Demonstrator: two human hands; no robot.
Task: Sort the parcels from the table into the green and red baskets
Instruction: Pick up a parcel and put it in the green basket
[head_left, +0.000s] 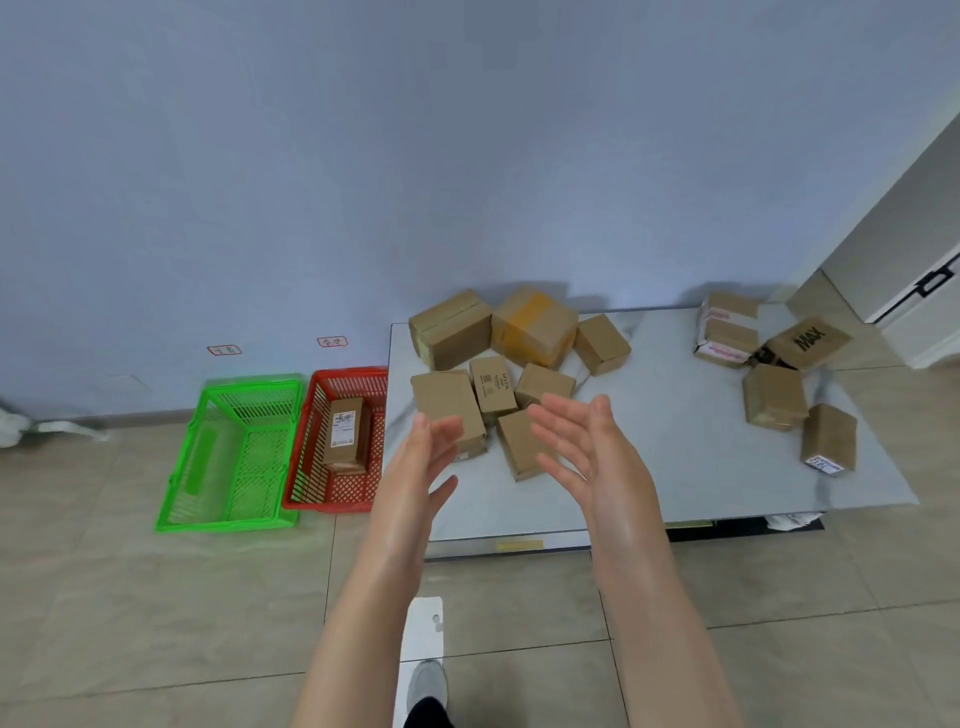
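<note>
Several brown cardboard parcels lie on a low grey table (665, 467). My left hand (423, 460) and my right hand (587, 441) hover open, palms facing each other, above the near cluster. Between them are a plain parcel (447, 400) and a smaller parcel (522, 441). Neither hand holds anything. On the floor to the left stand a green basket (228, 514), which looks empty, and a red basket (337, 501) holding a labelled parcel (347, 431) on top of another.
More parcels sit at the table's back (532, 325) and right side (774, 397), one marked MAX (808, 340). Behind runs a blue wall with two small red-framed labels (331, 342). A white cabinet (893, 249) stands at right. My foot (426, 686) is on the tiled floor.
</note>
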